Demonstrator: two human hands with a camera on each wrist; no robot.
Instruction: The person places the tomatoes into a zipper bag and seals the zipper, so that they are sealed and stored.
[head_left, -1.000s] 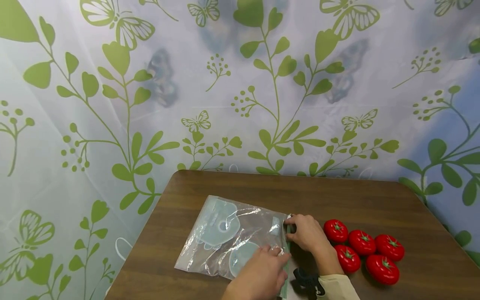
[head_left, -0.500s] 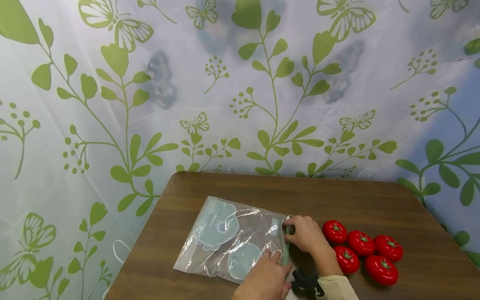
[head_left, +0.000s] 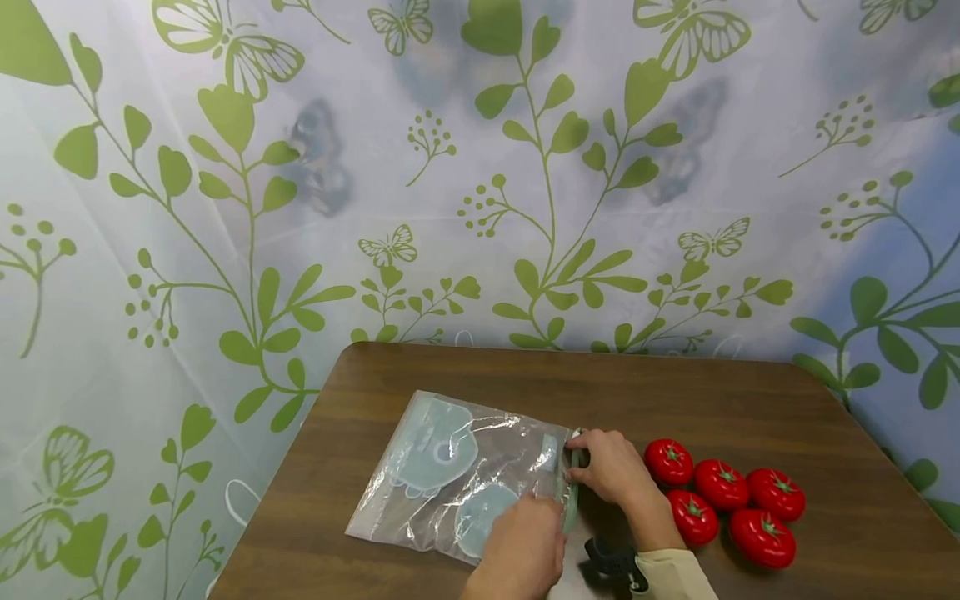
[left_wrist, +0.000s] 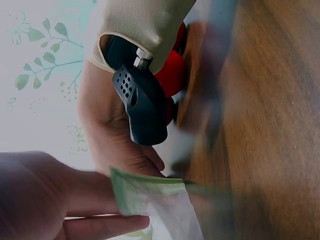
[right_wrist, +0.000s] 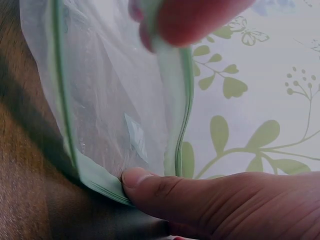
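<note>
A clear zip bag (head_left: pixel 510 454) with pale blue printed shapes lies flat on the table, its green-edged mouth to the right. My left hand (head_left: pixel 525 537) pinches one lip of that mouth; in the left wrist view its fingers (left_wrist: pixel 95 195) are at the green zip strip (left_wrist: pixel 145 179). At the far corner of the mouth, my right hand (head_left: pixel 611 467) grips the edge, and its thumb (right_wrist: pixel 145 182) presses inside the rim in the right wrist view. Between the hands the mouth gapes, showing a small pale label (right_wrist: pixel 135 135) within the bag.
Several red tomatoes (head_left: pixel 722 485) with green stems sit in a cluster just right of my right forearm. A black wrist strap mount (head_left: pixel 613 560) is on my right wrist. The brown wooden table (head_left: pixel 600 379) ends at a patterned curtain (head_left: pixel 465 167) behind.
My left hand, spread over the bag's edge before, now has its fingers drawn in and pinches the lip, lifting it from the other side. The right hand stays at the corner.
</note>
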